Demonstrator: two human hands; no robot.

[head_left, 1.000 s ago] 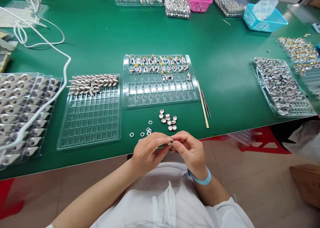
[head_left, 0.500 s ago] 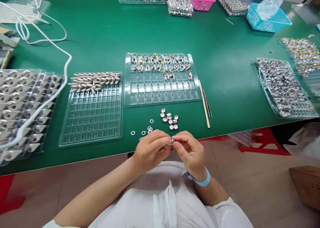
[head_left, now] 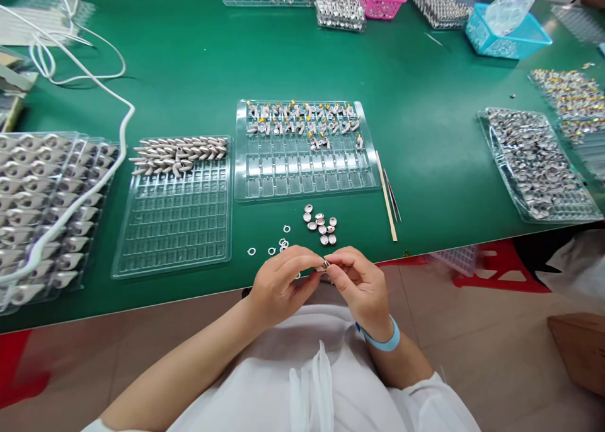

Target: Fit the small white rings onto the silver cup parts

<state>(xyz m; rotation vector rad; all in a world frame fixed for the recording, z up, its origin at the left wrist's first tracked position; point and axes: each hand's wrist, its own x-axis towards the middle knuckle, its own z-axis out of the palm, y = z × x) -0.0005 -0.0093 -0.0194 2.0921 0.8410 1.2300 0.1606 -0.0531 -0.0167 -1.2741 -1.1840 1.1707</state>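
Observation:
My left hand [head_left: 283, 287] and my right hand [head_left: 362, 287] meet at the table's front edge, fingertips pinched on one small metal part [head_left: 326, 265]. Its exact kind is mostly hidden by the fingers. Just beyond the hands lies a loose cluster of small round metal caps [head_left: 322, 229]. White rings with small tabs [head_left: 283, 243] are scattered by my left hand, some of them partly behind it. Farther back, a clear plastic tray [head_left: 302, 149] holds rows of small grey parts with yellow tips, its front rows bare.
A wooden stick [head_left: 386, 195] and tweezers [head_left: 392, 195] lie right of the middle tray. To the left are a half-filled tray [head_left: 174, 230], stacked trays [head_left: 47, 217] and a white cable [head_left: 123, 129]. Pink [head_left: 380, 0] and blue baskets [head_left: 508, 38] stand at the back; another tray [head_left: 541, 164] sits right.
Both hands stay together at the table edge, with the fingers shifting slightly around the small part. The left fingers have straightened a little. Nothing on the table has moved.

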